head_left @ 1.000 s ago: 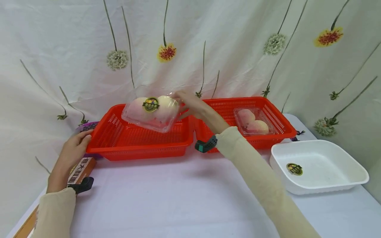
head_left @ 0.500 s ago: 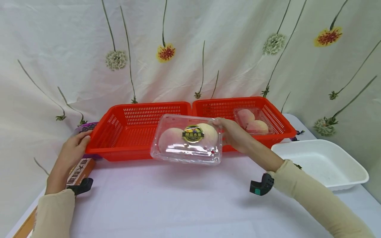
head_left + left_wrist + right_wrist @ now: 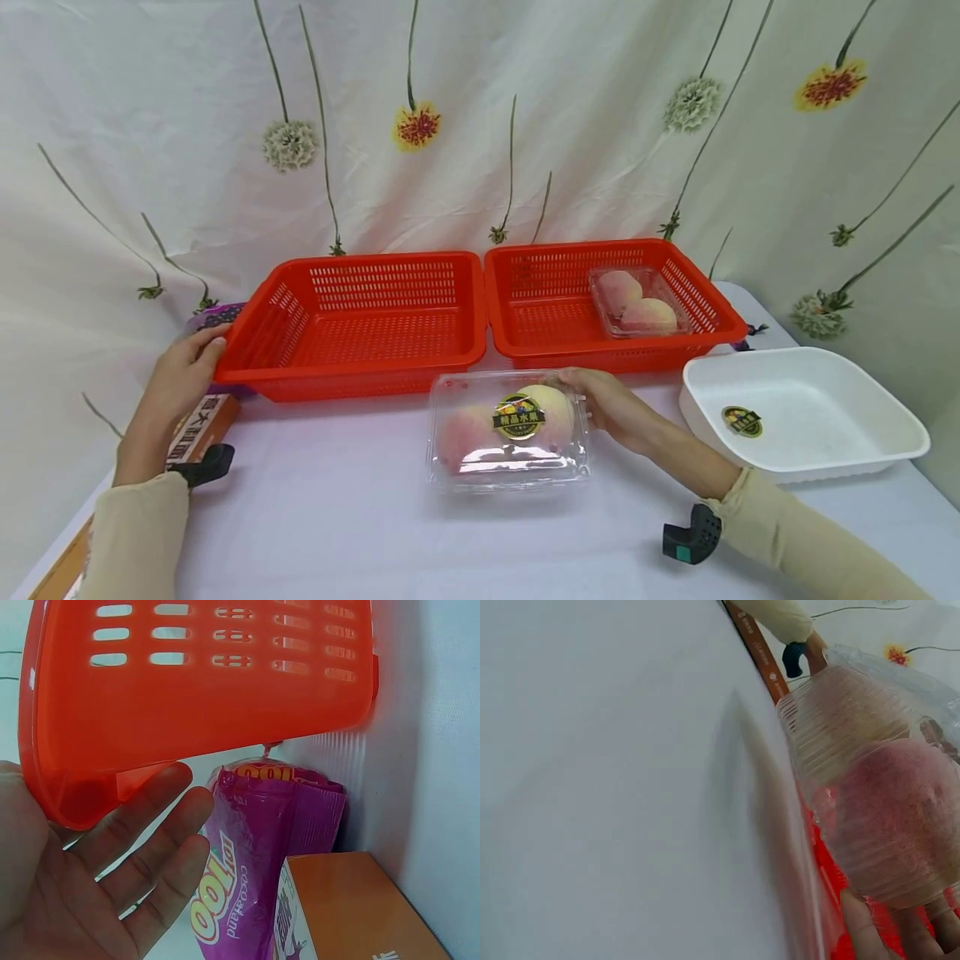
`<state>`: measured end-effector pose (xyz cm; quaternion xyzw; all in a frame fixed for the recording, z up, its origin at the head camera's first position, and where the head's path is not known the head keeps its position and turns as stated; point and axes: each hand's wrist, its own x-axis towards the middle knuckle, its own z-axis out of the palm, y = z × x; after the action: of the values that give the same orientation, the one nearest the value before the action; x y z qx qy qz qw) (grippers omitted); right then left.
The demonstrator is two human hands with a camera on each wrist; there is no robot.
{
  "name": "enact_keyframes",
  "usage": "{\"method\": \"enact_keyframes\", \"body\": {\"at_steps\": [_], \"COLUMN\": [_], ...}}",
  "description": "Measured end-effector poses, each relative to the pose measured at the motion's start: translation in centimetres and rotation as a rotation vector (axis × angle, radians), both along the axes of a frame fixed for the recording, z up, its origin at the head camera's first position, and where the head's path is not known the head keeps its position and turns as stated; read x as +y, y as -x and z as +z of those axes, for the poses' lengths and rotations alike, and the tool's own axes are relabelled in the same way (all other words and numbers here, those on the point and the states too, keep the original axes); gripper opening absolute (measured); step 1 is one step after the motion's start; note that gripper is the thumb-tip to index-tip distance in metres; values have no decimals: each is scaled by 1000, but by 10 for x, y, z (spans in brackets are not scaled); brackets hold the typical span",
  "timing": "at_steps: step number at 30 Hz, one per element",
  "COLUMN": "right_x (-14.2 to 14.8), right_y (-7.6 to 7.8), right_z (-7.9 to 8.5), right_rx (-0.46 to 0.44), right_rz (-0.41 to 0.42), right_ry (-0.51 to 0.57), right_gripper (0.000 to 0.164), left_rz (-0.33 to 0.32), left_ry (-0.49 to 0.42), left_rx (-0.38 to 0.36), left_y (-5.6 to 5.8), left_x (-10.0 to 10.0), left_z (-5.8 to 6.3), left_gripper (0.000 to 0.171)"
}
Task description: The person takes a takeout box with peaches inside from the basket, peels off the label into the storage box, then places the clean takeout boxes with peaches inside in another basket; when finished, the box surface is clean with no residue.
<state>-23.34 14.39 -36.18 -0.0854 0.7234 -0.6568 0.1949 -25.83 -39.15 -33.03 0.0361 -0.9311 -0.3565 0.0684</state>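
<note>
My right hand (image 3: 618,410) grips the right edge of a clear plastic fruit box (image 3: 472,392), held tilted just above the white tablecloth. Two peaches (image 3: 467,437) lie inside, and a dark round label sits on the lid. In the right wrist view, fingertips (image 3: 860,922) hold the box's end, a pink peach (image 3: 896,802) close above them. At the left red basket (image 3: 360,379), my left hand (image 3: 180,367) holds the outer corner. The left wrist view has the basket's rim between thumb and fingers, the fingers (image 3: 150,859) fairly straight below it.
A second red basket (image 3: 540,321) stands alongside, with another peach box (image 3: 637,304) in its right side. At the right is a white tub (image 3: 817,408) with a label. A purple snack bag (image 3: 255,847) and an orange carton (image 3: 360,904) lie beside the left basket.
My right hand has brought the peach box out from over the left basket, toward me and right, and lowered it near the cloth. My left hand stays at the basket's corner.
</note>
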Motion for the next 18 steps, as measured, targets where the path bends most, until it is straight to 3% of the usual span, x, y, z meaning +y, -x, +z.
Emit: {"method": "enact_keyframes", "body": {"at_steps": [5,9,15,18], "right_x": [1,1,2,3], "right_y": [6,8,9,11], "right_z": [-20,-26,-25,-25], "right_rx": [-50,-48,2,74], "right_rz": [-60,-42,17,43], "right_ry": [1,6,-13,-61], "right_gripper": [43,45,48,45], "left_rz": [0,-6,26,35], "left_ry": [7,40,253,364], "left_rx": [1,28,71,113], "left_y": [0,0,1,0], "left_x": [1,2,9,19], "left_z": [0,1,9,16], "left_gripper": [62,61,55,53]}}
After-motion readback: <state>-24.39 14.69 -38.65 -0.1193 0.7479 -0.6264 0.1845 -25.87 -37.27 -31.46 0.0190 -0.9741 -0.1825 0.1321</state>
